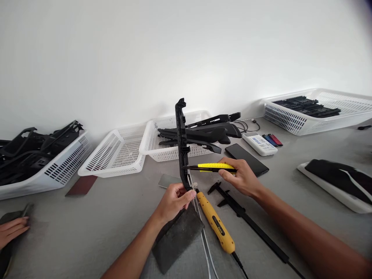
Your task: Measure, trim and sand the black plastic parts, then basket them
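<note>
My left hand (176, 201) pinches the lower end of a long black plastic part (181, 139), which stands nearly upright. My right hand (240, 176) is closed round a yellow and black knife-like tool (216, 167). Its dark tip meets or nearly meets the lower section of the black part. Below my hands lie a yellow corded tool (216, 223), a black caliper (247, 215) and a dark grey block (178, 240). Thin white cords run beside the block.
White baskets (116, 170) line the wall, several holding black parts. A phone (247, 159), a white box (260, 144) and lighters (272, 140) lie behind my right hand. Another person's hand (13, 230) is at left. A black-and-white object (337, 186) lies right.
</note>
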